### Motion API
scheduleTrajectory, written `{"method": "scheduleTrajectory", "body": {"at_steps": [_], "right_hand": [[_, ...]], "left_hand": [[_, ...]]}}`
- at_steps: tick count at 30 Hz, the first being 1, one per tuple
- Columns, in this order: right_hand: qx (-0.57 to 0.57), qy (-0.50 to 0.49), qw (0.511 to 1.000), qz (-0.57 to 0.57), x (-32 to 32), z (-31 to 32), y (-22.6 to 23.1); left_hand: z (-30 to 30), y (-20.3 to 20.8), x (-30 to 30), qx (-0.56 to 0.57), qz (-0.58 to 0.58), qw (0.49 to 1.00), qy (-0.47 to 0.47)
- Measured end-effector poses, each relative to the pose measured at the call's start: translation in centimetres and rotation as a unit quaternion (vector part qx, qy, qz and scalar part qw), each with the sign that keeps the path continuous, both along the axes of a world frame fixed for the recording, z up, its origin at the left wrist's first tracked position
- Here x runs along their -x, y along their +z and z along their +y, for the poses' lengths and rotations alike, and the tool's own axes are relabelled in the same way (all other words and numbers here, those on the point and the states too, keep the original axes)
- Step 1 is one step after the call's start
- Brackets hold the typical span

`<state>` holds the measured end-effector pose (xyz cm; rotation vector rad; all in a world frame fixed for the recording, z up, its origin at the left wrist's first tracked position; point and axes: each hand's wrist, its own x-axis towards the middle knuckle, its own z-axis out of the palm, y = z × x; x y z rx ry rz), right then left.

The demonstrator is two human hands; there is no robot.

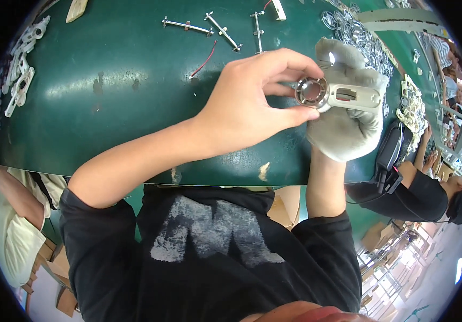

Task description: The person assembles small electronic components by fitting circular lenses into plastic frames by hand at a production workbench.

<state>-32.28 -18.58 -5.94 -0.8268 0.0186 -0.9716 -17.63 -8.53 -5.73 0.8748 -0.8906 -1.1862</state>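
Note:
Near the table's right side, both hands meet on a long white plastic housing [361, 105] with a slot along its middle. A shiny chrome ring [324, 92] sits at the housing's left end. My bare left hand [247, 102] is closed on this ring, the thumb below it and fingers above. My right hand [344, 137], in a pale grey-white glove, is wrapped behind the housing and grips it. Its fingertips are partly hidden. Whether the ring is fixed to the housing, I cannot tell.
Beyond my right hand lies a pile of chrome rings [357, 35]. Thin metal rods [223, 32] and a red-black wire [205, 60] lie on the green table [150, 118]. White parts line the left edge [21, 86] and far right [413, 110]. A black device [389, 153] and other people are at right.

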Motion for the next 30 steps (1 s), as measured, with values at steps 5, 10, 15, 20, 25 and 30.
{"method": "scheduleTrajectory", "body": {"at_steps": [5,10,15,20,25,30], "right_hand": [[0.059,-0.116,0.981,0.147,0.0,-0.5,1.6],[0.47,-0.115,0.731,0.481,1.1,-2.9,3.4],[0.244,0.014,0.782,0.573,-0.2,-1.3,4.6],[0.255,0.035,0.742,0.619,-0.1,-1.2,4.7],[0.192,0.028,0.76,0.621,-1.4,-0.2,4.7],[0.117,0.147,0.728,0.659,-1.2,-0.5,4.5]], "left_hand": [[-0.5,-0.2,-3.4,0.136,-0.26,0.947,0.128],[-1.2,-0.4,-4.7,0.236,-0.443,0.848,0.168],[-1.3,-1.4,-4.7,0.243,-0.475,0.832,0.151],[-1.3,-1.4,-5.1,0.187,-0.487,0.845,0.117],[-1.0,-0.8,-5.9,0.142,-0.485,0.856,0.11],[-1.1,-1.0,-5.8,0.257,-0.516,0.813,0.088]]}}
